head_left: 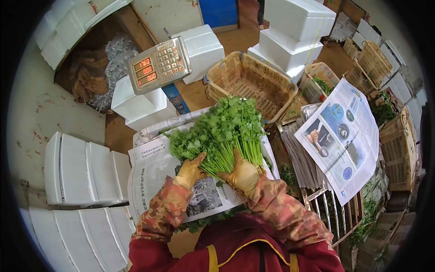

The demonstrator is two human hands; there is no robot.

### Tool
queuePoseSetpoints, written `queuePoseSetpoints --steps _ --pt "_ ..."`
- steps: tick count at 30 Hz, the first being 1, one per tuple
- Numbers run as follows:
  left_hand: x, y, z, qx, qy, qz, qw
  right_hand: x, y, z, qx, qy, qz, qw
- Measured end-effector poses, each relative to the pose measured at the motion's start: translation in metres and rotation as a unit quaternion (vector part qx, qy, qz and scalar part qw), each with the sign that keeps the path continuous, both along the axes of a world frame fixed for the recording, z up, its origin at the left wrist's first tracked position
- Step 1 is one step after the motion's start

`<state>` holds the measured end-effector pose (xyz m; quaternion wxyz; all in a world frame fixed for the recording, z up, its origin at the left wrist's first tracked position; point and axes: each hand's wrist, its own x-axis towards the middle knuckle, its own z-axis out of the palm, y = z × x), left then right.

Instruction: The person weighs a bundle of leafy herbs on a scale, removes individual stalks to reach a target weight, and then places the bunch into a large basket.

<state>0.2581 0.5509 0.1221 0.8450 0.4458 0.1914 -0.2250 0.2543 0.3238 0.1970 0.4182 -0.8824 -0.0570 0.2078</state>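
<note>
A big leafy bunch of cilantro (222,131) lies on spread newspaper (152,179), its leaves pointing away from me and its pale stems toward me. My left hand (190,171), in a tan glove, presses against the left side of the stems, the thumb stretched along them. Across the stem ends on the right is my right hand (244,174), also gloved, closed around the stems with its thumb up. Roots show under the right wrist. More greens stick out beneath the newspaper's near edge.
Behind the bunch stand a lit scale display (158,64) and a yellowed plastic basket (251,84). To the right, a loose newspaper sheet (344,136) covers a newspaper stack (301,154) beside a metal rack (335,213). White foam boxes (77,167) line the left; others (294,22) are piled behind.
</note>
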Motion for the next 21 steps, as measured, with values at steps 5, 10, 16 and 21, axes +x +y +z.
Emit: queuePoseSetpoints --steps 5,10,16,21 --pt "0.007 0.006 0.028 0.053 0.015 -0.054 0.997 -0.031 -0.001 0.018 -0.189 -0.169 0.010 0.967" --pt "0.018 0.023 0.025 0.385 -0.230 -0.271 0.852 -0.059 -0.012 0.013 -0.171 -0.266 0.052 0.947" --pt "0.024 0.029 0.070 0.596 -0.108 -0.265 0.750 -0.063 -0.018 0.002 -0.143 -0.264 0.025 0.954" --pt "0.019 0.042 0.106 0.678 -0.263 -0.015 0.687 -0.070 -0.020 0.008 -0.131 -0.284 0.029 0.949"
